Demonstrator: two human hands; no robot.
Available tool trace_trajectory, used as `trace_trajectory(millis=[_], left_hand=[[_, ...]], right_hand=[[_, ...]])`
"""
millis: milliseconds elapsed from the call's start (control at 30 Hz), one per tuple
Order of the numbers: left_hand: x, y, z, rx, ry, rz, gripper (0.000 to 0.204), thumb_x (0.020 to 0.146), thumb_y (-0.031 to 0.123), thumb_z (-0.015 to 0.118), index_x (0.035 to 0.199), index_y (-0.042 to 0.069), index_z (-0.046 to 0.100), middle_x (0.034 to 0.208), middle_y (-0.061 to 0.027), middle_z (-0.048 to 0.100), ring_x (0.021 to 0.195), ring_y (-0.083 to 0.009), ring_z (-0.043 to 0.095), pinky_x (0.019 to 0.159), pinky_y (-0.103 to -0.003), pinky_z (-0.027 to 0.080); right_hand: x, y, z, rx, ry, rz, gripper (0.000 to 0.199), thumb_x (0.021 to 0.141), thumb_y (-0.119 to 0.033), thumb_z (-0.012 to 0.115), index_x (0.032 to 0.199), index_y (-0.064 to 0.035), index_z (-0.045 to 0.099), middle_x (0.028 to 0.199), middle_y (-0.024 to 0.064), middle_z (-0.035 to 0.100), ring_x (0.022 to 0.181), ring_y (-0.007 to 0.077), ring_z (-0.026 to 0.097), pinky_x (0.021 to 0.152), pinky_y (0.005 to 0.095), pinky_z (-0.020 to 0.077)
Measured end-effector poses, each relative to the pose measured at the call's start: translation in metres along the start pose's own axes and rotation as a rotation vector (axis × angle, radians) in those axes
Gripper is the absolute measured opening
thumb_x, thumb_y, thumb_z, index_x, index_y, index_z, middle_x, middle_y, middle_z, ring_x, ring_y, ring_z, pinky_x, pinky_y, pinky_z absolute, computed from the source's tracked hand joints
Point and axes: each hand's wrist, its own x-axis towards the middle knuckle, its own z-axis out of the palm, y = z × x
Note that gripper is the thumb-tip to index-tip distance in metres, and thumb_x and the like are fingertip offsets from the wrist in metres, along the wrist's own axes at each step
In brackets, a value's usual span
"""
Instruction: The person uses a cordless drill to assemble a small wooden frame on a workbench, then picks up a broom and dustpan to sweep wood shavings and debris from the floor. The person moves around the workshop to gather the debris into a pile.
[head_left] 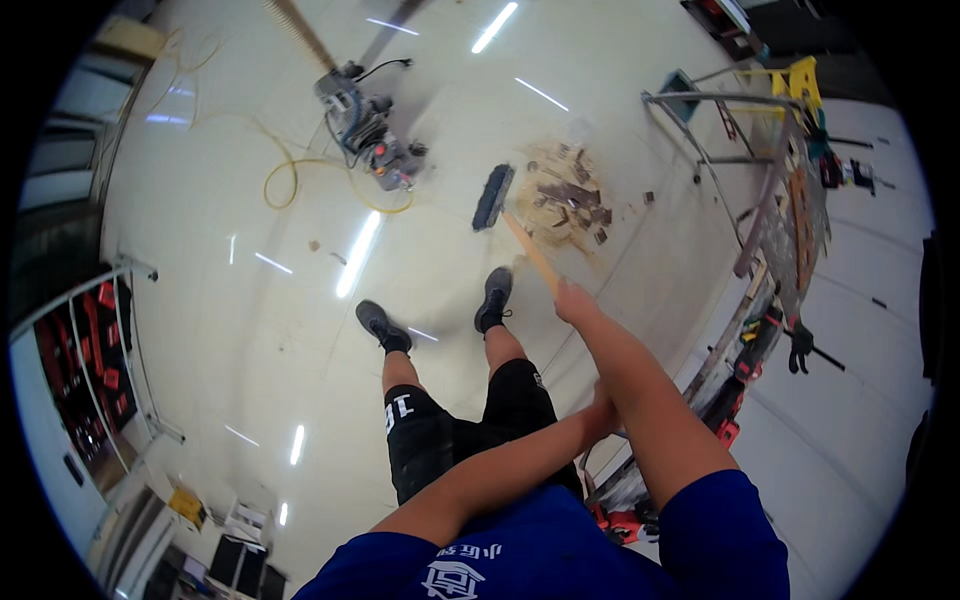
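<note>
A push broom with a dark bristle head and a pale wooden handle reaches out over the floor ahead of me. My right hand is closed round the handle. Behind my right forearm, my left hand is partly hidden; it looks closed on the upper end of the same handle, which the forearm covers. Just right of the broom head lies a pile of sawdust and dark wood scraps. The bristles rest on the floor at the pile's left side.
A grey power machine with a ribbed hose stands ahead on the left, a yellow cord looped beside it. On the right are a metal-framed stand and a workbench with tools and a black glove. A rack holds red items at left.
</note>
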Motion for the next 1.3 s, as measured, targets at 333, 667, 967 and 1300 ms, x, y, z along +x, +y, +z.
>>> trace_trajectory(millis=[333,667,967,1300], left_hand=[[-0.180,0.220,-0.065,0.519,0.474,-0.507,0.014,0.091,0.013,0.055,0.084,0.014,0.043,0.058,0.0034,0.035,0.042,-0.0083,0.035,0.038,-0.025,0.030],[-0.445,0.412,-0.234,1.670,0.580,-0.715,0.017,0.081,0.012,0.056,0.092,-0.001,0.054,0.063,-0.0144,0.060,0.046,-0.0229,0.060,0.041,-0.036,0.049],[-0.364,0.275,-0.236,1.264,0.653,-0.771,0.021,0.089,0.021,0.064,0.090,0.004,0.053,0.055,-0.0035,0.049,0.040,-0.0162,0.048,0.037,-0.031,0.039],[-0.209,0.164,-0.223,1.032,0.611,-0.598,0.016,0.091,0.017,0.059,0.086,0.005,0.048,0.058,-0.0025,0.045,0.043,-0.0146,0.047,0.038,-0.031,0.038]], right_hand=[[-0.037,-0.113,0.036,0.768,0.073,0.334,0.057,0.085,-0.018,0.060,0.132,0.0032,0.035,0.101,0.0291,0.064,0.083,0.0390,0.068,0.070,0.0454,0.0570],[-0.140,-0.432,0.219,1.991,0.007,0.401,0.061,0.089,-0.003,0.055,0.139,-0.0129,0.022,0.078,0.0144,0.059,0.047,0.0256,0.059,0.043,0.0397,0.0522],[-0.112,-0.342,0.333,1.242,0.071,0.897,0.037,0.094,-0.030,0.050,0.120,-0.0037,0.044,0.079,0.0216,0.065,0.060,0.0336,0.067,0.053,0.0454,0.0553],[-0.053,-0.152,0.233,1.414,0.160,0.691,0.039,0.092,-0.022,0.052,0.121,0.0015,0.042,0.073,0.0199,0.064,0.048,0.0292,0.063,0.044,0.0395,0.0527]])
